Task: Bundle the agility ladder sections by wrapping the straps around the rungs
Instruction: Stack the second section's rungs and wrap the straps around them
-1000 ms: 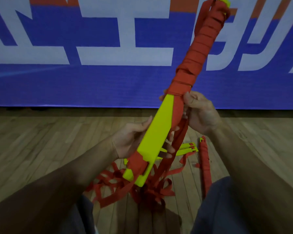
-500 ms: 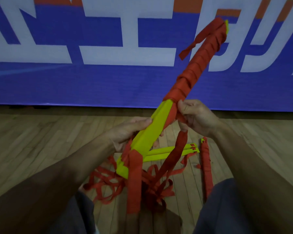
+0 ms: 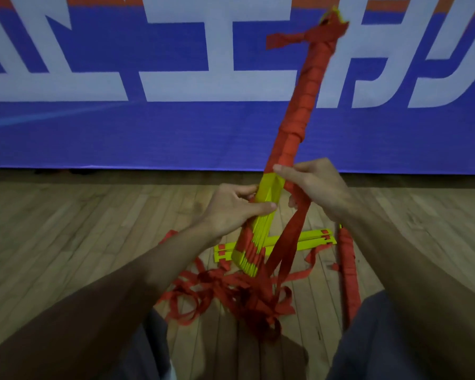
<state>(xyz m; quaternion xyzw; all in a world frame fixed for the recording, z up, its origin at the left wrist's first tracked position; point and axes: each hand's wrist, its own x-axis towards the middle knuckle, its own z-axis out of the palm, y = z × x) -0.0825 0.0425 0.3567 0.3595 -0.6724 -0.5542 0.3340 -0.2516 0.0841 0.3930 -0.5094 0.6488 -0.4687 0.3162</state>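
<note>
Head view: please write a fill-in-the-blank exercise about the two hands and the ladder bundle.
The left hand grips the stack of ____ rungs. The right hand holds a ____ strap beside the stack. A wrapped bundle lies on the floor on the person's ____ side.
Missing words: yellow, red, right.

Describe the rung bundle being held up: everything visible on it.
The rung bundle is a long stack of flat yellow plastic-looking rungs, tilted with its far end up and to the right. Red fabric strap is wound around its upper part; a loose tail sticks out near the top. The lower part is bare yellow. The left hand grips the bare section; the right hand pinches the strap at the wrap's lower edge, its slack hanging to the floor.
</note>
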